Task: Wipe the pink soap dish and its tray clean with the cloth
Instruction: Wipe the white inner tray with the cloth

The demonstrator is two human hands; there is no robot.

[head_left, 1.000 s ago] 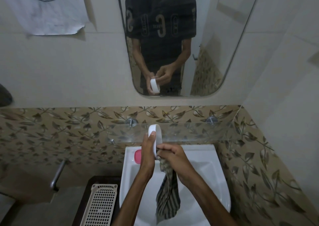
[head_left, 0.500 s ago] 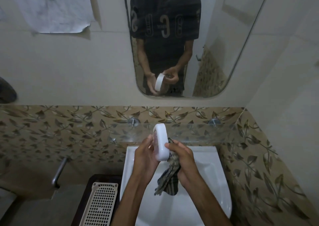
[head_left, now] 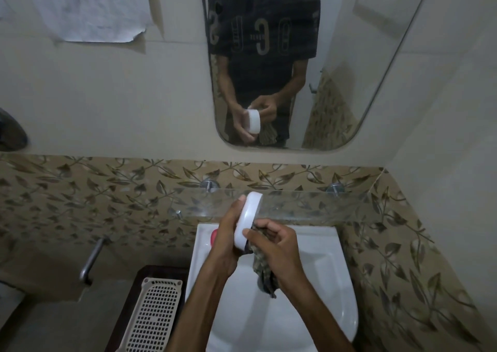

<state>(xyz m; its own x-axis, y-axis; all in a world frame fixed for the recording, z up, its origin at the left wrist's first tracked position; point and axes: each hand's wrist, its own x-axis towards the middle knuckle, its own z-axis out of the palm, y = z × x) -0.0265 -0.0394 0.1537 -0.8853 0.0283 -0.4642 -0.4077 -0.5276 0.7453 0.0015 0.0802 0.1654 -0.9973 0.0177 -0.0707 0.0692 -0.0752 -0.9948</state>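
Left hand (head_left: 228,241) gripping smooth white oval tray (head_left: 247,221), right hand (head_left: 277,246) clutching crumpled striped cloth (head_left: 265,273) against it

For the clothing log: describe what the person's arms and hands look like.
Both forearms are bare to the frame edge; left hand and right hand wear no gloves, rings, watch or bands that show. The mirror reflects short dark T-shirt sleeves, pale lettering on the chest.
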